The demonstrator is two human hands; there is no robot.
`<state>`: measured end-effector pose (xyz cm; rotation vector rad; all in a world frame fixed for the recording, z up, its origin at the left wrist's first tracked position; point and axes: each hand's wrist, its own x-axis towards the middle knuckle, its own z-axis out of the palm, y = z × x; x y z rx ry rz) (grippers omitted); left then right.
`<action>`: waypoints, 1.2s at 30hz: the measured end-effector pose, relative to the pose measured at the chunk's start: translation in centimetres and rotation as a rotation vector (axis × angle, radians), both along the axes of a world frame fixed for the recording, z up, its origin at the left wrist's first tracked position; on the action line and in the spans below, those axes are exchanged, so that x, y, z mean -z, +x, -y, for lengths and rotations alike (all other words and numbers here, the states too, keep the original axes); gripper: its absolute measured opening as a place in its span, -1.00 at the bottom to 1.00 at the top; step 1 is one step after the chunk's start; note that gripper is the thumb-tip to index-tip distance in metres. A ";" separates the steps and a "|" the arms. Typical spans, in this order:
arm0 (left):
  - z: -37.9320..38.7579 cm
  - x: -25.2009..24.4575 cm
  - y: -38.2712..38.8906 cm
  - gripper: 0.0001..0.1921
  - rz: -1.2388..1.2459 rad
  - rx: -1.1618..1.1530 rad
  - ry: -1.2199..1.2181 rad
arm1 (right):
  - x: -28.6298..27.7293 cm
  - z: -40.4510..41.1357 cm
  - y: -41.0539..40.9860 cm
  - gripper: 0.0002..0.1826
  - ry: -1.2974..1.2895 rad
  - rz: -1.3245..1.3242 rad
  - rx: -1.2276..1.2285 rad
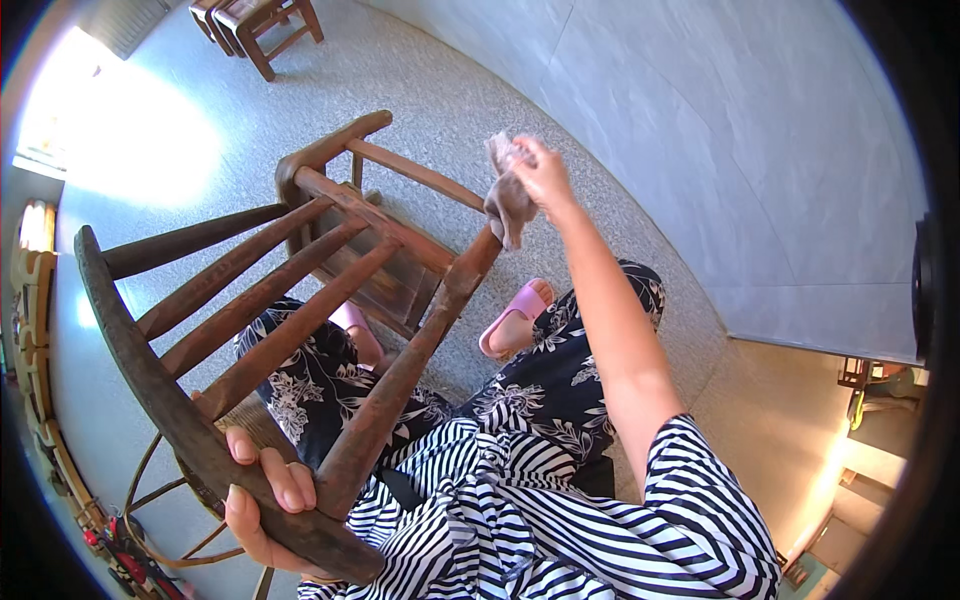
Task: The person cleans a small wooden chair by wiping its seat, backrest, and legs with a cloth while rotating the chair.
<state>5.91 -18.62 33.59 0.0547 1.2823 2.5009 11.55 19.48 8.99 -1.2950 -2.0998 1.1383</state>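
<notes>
A worn wooden chair (pixel 345 277) lies tilted across the person's lap, its slatted back towards the lower left. My left hand (pixel 266 502) is wrapped around the dark curved top rail (pixel 165 397) of the chair back, near its lower end. My right hand (pixel 541 176) holds a crumpled greyish cloth (pixel 511 202), which hangs down beside the end of a chair leg. Whether the cloth touches the wood there cannot be told for sure.
Small wooden stools (pixel 259 30) stand at the top left. A pale wall panel (pixel 675 150) runs along the right. Beneath the left hand is a round-topped stool (pixel 202 480) with thin curved legs. Several red and black items (pixel 127 555) lie at the lower left.
</notes>
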 end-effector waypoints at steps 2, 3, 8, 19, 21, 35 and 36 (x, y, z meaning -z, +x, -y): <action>-0.7 0.1 0.2 -0.54 -0.003 0.036 -0.012 | 7.2 -1.4 0.9 -0.24 0.086 0.375 0.038; -0.5 0.1 0.2 -0.54 -0.013 0.020 -0.020 | 6.8 0.1 0.4 -0.24 -0.015 0.371 0.009; -0.3 -0.1 0.3 -0.51 -0.001 0.001 -0.005 | 7.0 -0.3 -0.3 -0.44 -0.012 0.418 0.058; 0.8 -0.1 -0.1 -0.45 0.060 -0.049 -0.021 | -1.2 -1.6 2.1 -0.50 -0.144 0.677 -0.352; 0.9 -0.2 -0.4 -0.45 0.068 0.026 -0.023 | -3.5 -2.8 -0.1 -0.51 -0.177 0.557 -0.404; 1.7 -1.5 -0.7 -0.47 0.146 0.115 -0.094 | 1.7 4.5 -21.9 -0.41 0.221 0.545 -0.550; 1.9 -1.8 -1.0 -0.49 0.190 0.219 -0.095 | 1.5 5.0 -21.7 -0.40 0.248 0.553 -0.551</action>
